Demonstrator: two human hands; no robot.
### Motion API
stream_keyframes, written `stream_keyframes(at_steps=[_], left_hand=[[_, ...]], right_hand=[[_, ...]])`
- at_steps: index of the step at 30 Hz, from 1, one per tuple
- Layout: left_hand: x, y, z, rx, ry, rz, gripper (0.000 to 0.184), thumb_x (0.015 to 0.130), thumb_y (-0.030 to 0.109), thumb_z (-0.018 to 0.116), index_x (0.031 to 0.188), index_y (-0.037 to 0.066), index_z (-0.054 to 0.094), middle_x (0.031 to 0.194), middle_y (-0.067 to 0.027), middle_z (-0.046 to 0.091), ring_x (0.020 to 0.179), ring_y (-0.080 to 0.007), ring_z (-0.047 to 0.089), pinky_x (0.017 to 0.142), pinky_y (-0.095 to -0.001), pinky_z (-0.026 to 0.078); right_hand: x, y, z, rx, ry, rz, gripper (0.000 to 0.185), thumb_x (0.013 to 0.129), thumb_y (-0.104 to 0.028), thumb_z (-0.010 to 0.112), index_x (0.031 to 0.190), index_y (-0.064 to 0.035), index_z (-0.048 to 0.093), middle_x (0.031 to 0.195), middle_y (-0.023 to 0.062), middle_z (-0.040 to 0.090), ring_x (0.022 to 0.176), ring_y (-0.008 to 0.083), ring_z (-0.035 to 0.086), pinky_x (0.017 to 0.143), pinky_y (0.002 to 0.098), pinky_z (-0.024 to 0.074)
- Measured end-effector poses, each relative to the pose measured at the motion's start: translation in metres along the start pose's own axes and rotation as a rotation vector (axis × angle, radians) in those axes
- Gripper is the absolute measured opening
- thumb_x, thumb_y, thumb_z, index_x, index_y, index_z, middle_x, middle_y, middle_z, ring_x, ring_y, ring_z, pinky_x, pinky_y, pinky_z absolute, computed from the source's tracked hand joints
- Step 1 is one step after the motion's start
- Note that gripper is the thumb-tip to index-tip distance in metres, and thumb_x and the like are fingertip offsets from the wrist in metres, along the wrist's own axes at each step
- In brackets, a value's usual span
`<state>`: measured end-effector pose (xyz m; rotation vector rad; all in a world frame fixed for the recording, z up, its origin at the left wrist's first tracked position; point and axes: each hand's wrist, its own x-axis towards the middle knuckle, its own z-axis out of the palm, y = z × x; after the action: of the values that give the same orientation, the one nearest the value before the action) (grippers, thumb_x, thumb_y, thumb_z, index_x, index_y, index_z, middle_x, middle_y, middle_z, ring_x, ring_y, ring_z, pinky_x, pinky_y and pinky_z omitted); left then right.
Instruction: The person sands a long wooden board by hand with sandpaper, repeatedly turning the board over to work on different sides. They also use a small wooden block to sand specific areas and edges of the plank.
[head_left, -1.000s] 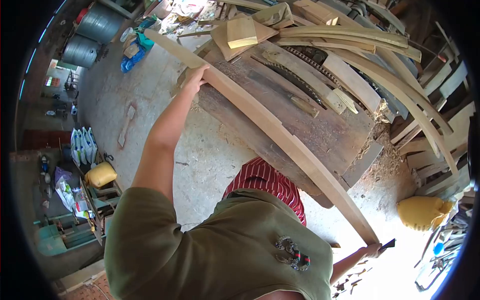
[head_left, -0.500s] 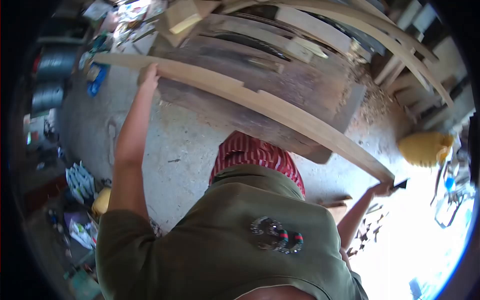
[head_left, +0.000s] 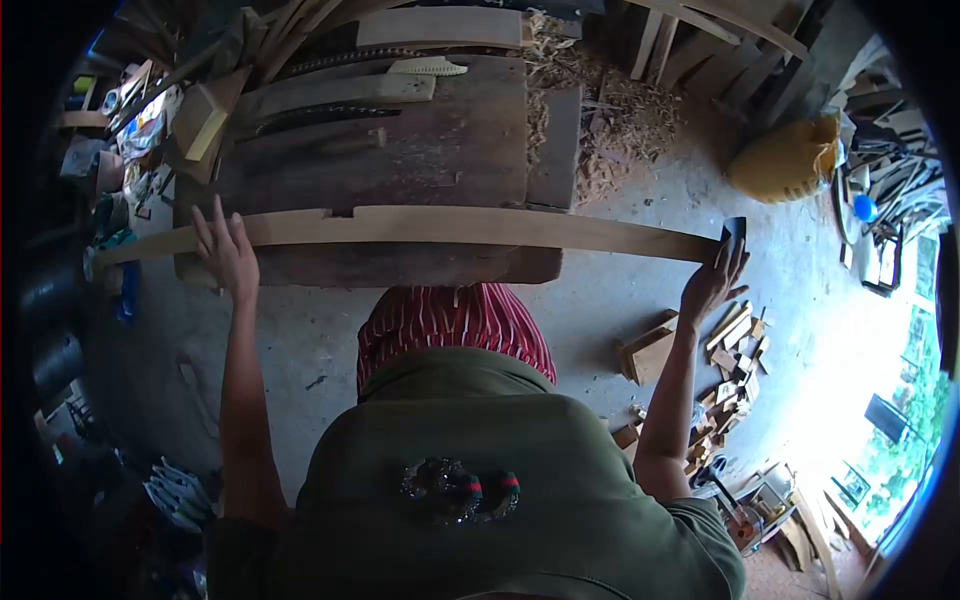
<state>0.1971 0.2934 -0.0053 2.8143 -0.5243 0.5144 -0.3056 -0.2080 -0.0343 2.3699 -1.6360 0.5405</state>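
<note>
A long, gently curved wooden plank [head_left: 440, 226] with a small notch in its upper edge lies crosswise along the near side of the low wooden work surface [head_left: 370, 265]. Both its ends reach past that surface. My left hand [head_left: 230, 256] rests flat on the plank's left part, fingers stretched and spread. At the plank's right end is my right hand [head_left: 708, 286], its fingers against a dark, flat piece [head_left: 735, 230]; the kind of piece cannot be made out. The thumb stands apart from the fingers.
Behind the plank lie pale wood pieces [head_left: 410, 88] and a board [head_left: 440, 28]. Wood shavings [head_left: 630, 125] cover the floor at back right, near a yellow container [head_left: 785, 160]. Offcuts [head_left: 735, 350] are scattered right of me. A wooden block [head_left: 650, 350] stands nearby.
The plank has gone from a slant, right end low, to nearly level across the view. My left hand's fingers have spread from their grip. The camera view has turned.
</note>
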Motion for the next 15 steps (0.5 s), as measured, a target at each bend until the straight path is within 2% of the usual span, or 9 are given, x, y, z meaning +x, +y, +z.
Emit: stream_keyframes(at_steps=[2, 4, 5, 6, 8, 9, 11, 12, 15], left_hand=[[-0.01, 0.061, -0.017, -0.125, 0.055, 0.372, 0.044, 0.102, 0.031, 0.047, 0.144, 0.015, 0.05, 0.154, -0.0168, 0.033, 0.142, -0.0352, 0.03, 0.116, -0.0518, 0.022], [-0.024, 0.109, -0.023, -0.195, -0.017, 0.488, 0.043, 0.101, 0.029, 0.049, 0.141, 0.015, 0.052, 0.154, -0.0149, 0.035, 0.141, -0.0339, 0.033, 0.116, -0.052, 0.023], [-0.031, 0.132, -0.023, -0.249, -0.077, 0.6, 0.041, 0.1, 0.027, 0.051, 0.139, 0.015, 0.055, 0.153, -0.013, 0.037, 0.14, -0.0326, 0.035, 0.116, -0.0522, 0.024], [-0.04, 0.157, -0.02, -0.269, -0.074, 0.609, 0.041, 0.1, 0.027, 0.051, 0.139, 0.015, 0.055, 0.153, -0.013, 0.037, 0.14, -0.0326, 0.035, 0.116, -0.0522, 0.024], [-0.054, 0.197, -0.017, -0.393, -0.202, 0.695, 0.037, 0.096, 0.021, 0.057, 0.132, 0.015, 0.061, 0.147, -0.0097, 0.045, 0.132, -0.0304, 0.046, 0.111, -0.05, 0.033], [-0.059, 0.211, -0.015, -0.401, -0.195, 0.701, 0.037, 0.096, 0.021, 0.057, 0.132, 0.015, 0.061, 0.147, -0.0097, 0.045, 0.132, -0.0304, 0.046, 0.111, -0.05, 0.033], [-0.064, 0.225, -0.012, -0.498, -0.267, 0.757, 0.028, 0.094, 0.019, 0.059, 0.12, 0.013, 0.066, 0.127, -0.0078, 0.059, 0.111, -0.0287, 0.058, 0.094, -0.0437, 0.046], [-0.064, 0.23, -0.007, -0.501, -0.263, 0.764, 0.028, 0.094, 0.019, 0.059, 0.12, 0.013, 0.066, 0.127, -0.0078, 0.059, 0.111, -0.0287, 0.058, 0.094, -0.0437, 0.046], [-0.067, 0.237, -0.001, -0.445, -0.16, 0.695, 0.012, 0.092, 0.018, 0.062, 0.096, 0.01, 0.068, 0.089, -0.0039, 0.06, 0.08, -0.0249, 0.056, 0.069, -0.0393, 0.046]], right_hand=[[0.005, -0.024, -0.028, 0.038, 0.006, -0.145, 0.041, 0.099, -0.013, 0.048, 0.14, -0.0135, 0.053, 0.152, 0.0068, 0.043, 0.146, 0.028, 0.031, 0.116, 0.0599, 0.0155], [-0.003, -0.064, -0.037, 0.286, 0.024, -0.375, 0.043, 0.095, -0.005, 0.049, 0.138, -0.0022, 0.051, 0.152, 0.0152, 0.041, 0.144, 0.0335, 0.033, 0.118, 0.0514, 0.0216], [-0.012, -0.094, -0.051, 0.37, -0.082, -0.455, 0.047, 0.091, 0.002, 0.047, 0.138, 0.0024, 0.048, 0.149, 0.0209, 0.041, 0.142, 0.0373, 0.034, 0.117, 0.0499, 0.0264], [-0.027, -0.125, -0.061, 0.568, -0.154, -0.461, 0.052, 0.087, 0.006, 0.046, 0.139, 0.003, 0.046, 0.148, 0.0215, 0.042, 0.142, 0.0374, 0.033, 0.118, 0.0511, 0.0243], [-0.051, -0.165, -0.073, 0.624, -0.363, -0.686, 0.059, 0.084, 0.005, 0.046, 0.142, 0.0028, 0.042, 0.15, 0.0222, 0.039, 0.143, 0.0369, 0.033, 0.119, 0.0492, 0.0246], [-0.058, -0.171, -0.072, 0.648, -0.376, -0.713, 0.058, 0.084, 0.003, 0.045, 0.143, 0.0024, 0.042, 0.151, 0.0222, 0.038, 0.143, 0.0364, 0.033, 0.119, 0.0486, 0.0249], [-0.064, -0.171, -0.077, 0.711, -0.458, -0.772, 0.058, 0.086, 0.0, 0.044, 0.144, 0.0019, 0.041, 0.152, 0.022, 0.038, 0.143, 0.0362, 0.034, 0.119, 0.0486, 0.026], [-0.059, -0.156, -0.072, 0.675, -0.417, -0.704, 0.057, 0.086, 0.0, 0.045, 0.143, 0.002, 0.041, 0.151, 0.022, 0.038, 0.142, 0.0365, 0.034, 0.118, 0.0488, 0.0262], [-0.03, -0.071, -0.041, 0.572, -0.269, -0.45, 0.048, 0.093, 0.001, 0.039, 0.141, 0.0017, 0.046, 0.15, 0.0226, 0.04, 0.141, 0.037, 0.036, 0.118, 0.0483, 0.0252]])
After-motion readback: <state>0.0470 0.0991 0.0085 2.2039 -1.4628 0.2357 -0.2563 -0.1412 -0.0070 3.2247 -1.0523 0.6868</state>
